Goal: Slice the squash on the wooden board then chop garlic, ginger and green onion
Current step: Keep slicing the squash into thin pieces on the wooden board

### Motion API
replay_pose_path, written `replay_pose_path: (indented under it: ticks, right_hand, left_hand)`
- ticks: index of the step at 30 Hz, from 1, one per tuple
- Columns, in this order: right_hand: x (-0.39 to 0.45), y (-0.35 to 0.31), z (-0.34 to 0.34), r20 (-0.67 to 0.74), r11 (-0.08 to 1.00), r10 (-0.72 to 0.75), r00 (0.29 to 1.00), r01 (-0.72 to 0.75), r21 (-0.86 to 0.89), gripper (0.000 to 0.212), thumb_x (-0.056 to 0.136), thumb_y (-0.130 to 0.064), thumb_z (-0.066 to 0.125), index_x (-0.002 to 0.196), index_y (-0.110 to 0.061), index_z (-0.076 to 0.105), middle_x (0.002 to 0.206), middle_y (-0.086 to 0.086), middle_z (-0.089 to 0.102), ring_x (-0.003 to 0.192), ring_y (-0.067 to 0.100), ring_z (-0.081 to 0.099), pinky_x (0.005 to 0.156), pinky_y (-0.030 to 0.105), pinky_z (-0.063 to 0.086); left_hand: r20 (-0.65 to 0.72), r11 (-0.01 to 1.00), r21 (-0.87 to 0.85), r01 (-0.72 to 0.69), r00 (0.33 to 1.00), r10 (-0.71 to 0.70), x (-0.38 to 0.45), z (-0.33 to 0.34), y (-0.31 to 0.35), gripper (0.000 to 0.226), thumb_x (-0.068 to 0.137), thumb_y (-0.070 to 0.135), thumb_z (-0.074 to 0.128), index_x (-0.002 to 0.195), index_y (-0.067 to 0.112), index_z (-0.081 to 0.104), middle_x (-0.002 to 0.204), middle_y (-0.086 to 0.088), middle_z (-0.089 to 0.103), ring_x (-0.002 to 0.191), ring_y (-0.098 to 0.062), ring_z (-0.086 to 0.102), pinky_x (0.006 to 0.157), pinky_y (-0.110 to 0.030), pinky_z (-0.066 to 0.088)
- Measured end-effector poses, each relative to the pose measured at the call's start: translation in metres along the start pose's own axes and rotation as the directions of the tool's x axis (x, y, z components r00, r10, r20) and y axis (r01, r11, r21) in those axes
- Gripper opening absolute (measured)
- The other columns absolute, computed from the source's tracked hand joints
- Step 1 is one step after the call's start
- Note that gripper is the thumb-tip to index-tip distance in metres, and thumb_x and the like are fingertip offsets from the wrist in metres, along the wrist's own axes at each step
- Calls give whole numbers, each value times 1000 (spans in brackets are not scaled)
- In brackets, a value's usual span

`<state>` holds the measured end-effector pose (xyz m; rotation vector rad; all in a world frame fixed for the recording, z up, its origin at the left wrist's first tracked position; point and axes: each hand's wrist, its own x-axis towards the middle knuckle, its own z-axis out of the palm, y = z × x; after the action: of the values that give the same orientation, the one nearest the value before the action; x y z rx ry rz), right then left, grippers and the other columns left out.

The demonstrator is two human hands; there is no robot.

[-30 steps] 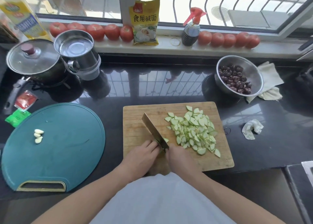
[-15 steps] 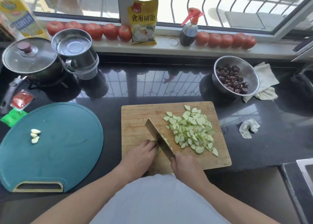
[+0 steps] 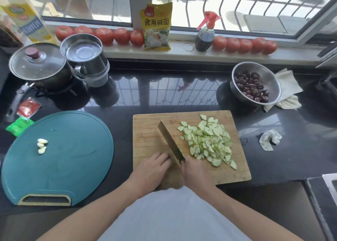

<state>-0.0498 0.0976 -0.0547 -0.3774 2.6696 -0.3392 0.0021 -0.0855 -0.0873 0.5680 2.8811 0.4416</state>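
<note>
Daylight pours through a wide barred window point(image 3: 237, 5) onto a white sill point(image 3: 182, 55) lined with red tomatoes point(image 3: 102, 35), above a glossy black stone countertop point(image 3: 164, 93) that mirrors the window bars.

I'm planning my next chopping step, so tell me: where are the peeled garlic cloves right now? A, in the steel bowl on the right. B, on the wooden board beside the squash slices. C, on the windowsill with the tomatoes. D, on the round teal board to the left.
D: the three garlic cloves lie on the round teal board, well apart from the wooden board.
</note>
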Motion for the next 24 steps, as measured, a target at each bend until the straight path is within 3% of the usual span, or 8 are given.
replay_pose_path:
  ticks: [3, 6, 12, 16, 18, 21, 24]
  right_hand:
    - [-13, 9, -3, 3, 1000, -30, 1000, 30, -9, 23, 99, -34, 43, 81, -19, 43, 64, 1, 52, 63, 25, 56, 56, 40, 45]
    - [-23, 14, -7, 57, 1000, -25, 998, 25, -2, 24, 98, -34, 43, 83, -16, 47, 71, 6, 56, 67, 24, 54, 60, 42, 47]
    - [-26, 11, -11, 79, 998, -24, 997, 29, -58, 19, 99, -29, 41, 88, -15, 50, 74, 7, 57, 70, 25, 53, 61, 41, 47]
    - [-20, 9, -2, 86, 994, -13, 996, 22, -108, 17, 97, -25, 42, 81, -19, 42, 67, 3, 52, 64, 26, 53, 55, 38, 43]
    - [-11, 3, 3, 86, 994, -17, 996, 26, -111, 16, 97, -23, 43, 82, -19, 41, 68, 3, 53, 66, 29, 58, 54, 35, 40]
    - [4, -7, 4, 48, 998, -11, 999, 13, -54, 19, 99, -27, 41, 85, -17, 48, 72, 5, 61, 66, 29, 61, 57, 39, 50]
    - [3, -6, 2, 22, 1000, -7, 1000, 7, -3, 22, 99, -30, 43, 81, -18, 45, 64, 0, 54, 62, 25, 57, 55, 39, 47]
  left_hand:
    - [24, 1000, 28, 11, 1000, -11, 0, -1, -1, 62, 60, 24, 86, 118, 17, 66, 119, 4, 61, 95, -14, 58, 60, -22, 47]
    - [52, 997, 73, 5, 999, -9, 1, -2, 1, 64, 59, 22, 85, 120, 16, 68, 120, 3, 63, 98, -15, 61, 60, -23, 50]
    - [102, 998, 56, 19, 994, -24, 3, -4, -1, 67, 67, 21, 80, 131, 17, 63, 127, 5, 61, 105, -16, 60, 66, -24, 53]
    - [138, 999, 27, 31, 990, -34, 5, -3, -2, 72, 78, 22, 72, 145, 18, 48, 140, 5, 50, 116, -18, 52, 77, -28, 53]
    - [115, 999, 32, 22, 993, -25, 5, -5, -1, 66, 79, 20, 68, 142, 20, 50, 135, 6, 52, 112, -17, 53, 74, -27, 51]
    - [83, 999, 37, 3, 997, -6, 4, -7, 0, 58, 74, 17, 69, 131, 19, 60, 121, 6, 58, 101, -16, 56, 68, -24, 49]
    - [95, 1000, 11, 11, 995, -12, 0, -2, -2, 63, 75, 18, 71, 135, 18, 56, 126, 4, 54, 106, -16, 53, 70, -26, 53]
